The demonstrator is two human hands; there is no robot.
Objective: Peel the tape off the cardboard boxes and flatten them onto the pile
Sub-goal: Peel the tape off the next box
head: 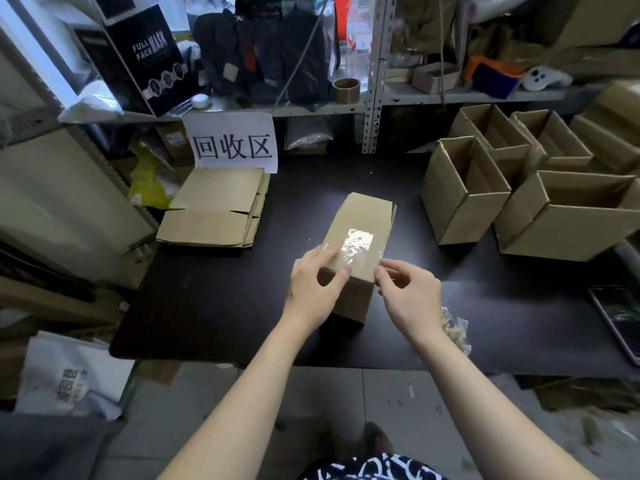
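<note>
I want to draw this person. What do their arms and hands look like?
Both forearms are bare, with no sleeves showing. The left hand and right hand wear no gloves or watch. Low down, black clothing with white squiggles shows.

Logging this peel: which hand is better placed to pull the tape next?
Probably the right hand: its fingers pinch the tape at the box's near edge, while the left hand steadies the box.

Near end of box (360, 233) behind left hand (313, 287), crumpled tape (456, 329) half behind right wrist (427, 320), dark device (620, 320) cropped at right edge of worktop (207, 306).
</note>
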